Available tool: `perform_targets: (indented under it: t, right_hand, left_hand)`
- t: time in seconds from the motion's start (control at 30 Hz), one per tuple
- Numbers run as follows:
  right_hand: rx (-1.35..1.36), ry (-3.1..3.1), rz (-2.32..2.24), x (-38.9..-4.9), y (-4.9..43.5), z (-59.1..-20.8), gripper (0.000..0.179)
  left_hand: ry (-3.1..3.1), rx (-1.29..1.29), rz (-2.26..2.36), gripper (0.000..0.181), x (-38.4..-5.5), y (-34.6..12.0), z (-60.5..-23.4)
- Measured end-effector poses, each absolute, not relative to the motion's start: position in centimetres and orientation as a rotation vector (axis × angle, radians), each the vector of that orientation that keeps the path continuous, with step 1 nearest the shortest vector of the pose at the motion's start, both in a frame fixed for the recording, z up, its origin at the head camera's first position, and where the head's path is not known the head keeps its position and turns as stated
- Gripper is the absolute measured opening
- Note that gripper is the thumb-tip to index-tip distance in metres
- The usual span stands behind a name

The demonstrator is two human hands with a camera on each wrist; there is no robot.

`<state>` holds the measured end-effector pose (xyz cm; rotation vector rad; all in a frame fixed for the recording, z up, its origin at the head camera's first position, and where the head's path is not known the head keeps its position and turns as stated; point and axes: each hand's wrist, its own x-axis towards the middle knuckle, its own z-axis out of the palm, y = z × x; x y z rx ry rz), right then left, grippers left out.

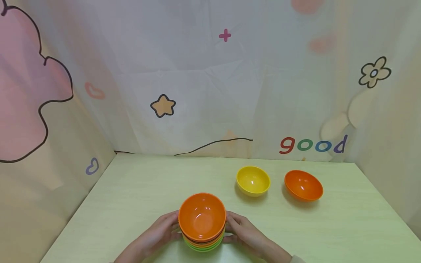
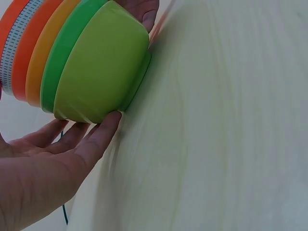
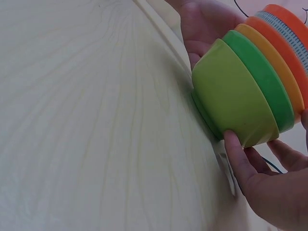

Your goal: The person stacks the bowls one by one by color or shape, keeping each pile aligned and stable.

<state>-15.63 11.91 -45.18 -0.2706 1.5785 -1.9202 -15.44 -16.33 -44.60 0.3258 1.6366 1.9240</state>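
Observation:
A stack of nested bowls (image 1: 202, 217) is near the front of the table, with an orange bowl on top. Both wrist views show its side: light green bowl (image 2: 103, 62) lowest, then darker green, yellow-orange, orange-red, a patterned band and orange at the top. My left hand (image 1: 158, 233) holds the stack from the left, fingertips against the lowest bowl's side. From the opposite side my right hand (image 1: 248, 233) grips it, with fingers (image 3: 236, 149) along the light green bowl. The stack's foot is right at the tabletop.
Behind the stack to the right stands a yellow bowl (image 1: 253, 180). Farther right, an orange bowl (image 1: 303, 185) sits tilted on the pale table (image 1: 148, 179). A printed cloth (image 1: 197, 80) hangs along the back and sides.

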Motion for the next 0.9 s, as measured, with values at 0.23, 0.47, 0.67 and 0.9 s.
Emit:
perform_targets:
  t: [0.23, 0.47, 0.67, 0.9]
  right_hand:
    - [-0.274, 1.598, -1.922, -15.69, 11.94, -45.31, 0.066]
    - [-0.276, 1.584, -1.929, -15.72, 11.9, -45.32, 0.065]
    - [-0.279, 1.596, -1.927, -15.65, 11.88, -45.08, 0.065]
    - [-0.278, 1.683, -1.909, -15.75, 11.87, -44.7, 0.063]
  left_hand:
    - [1.636, 0.348, 1.919, 0.065, -15.4, -16.24, -44.46]
    - [1.628, 0.352, 1.931, 0.065, -15.39, -16.31, -44.56]
    - [1.616, 0.351, 1.943, 0.064, -15.37, -16.39, -44.58]
    - [1.625, 0.358, 1.925, 0.064, -15.38, -16.37, -44.43]
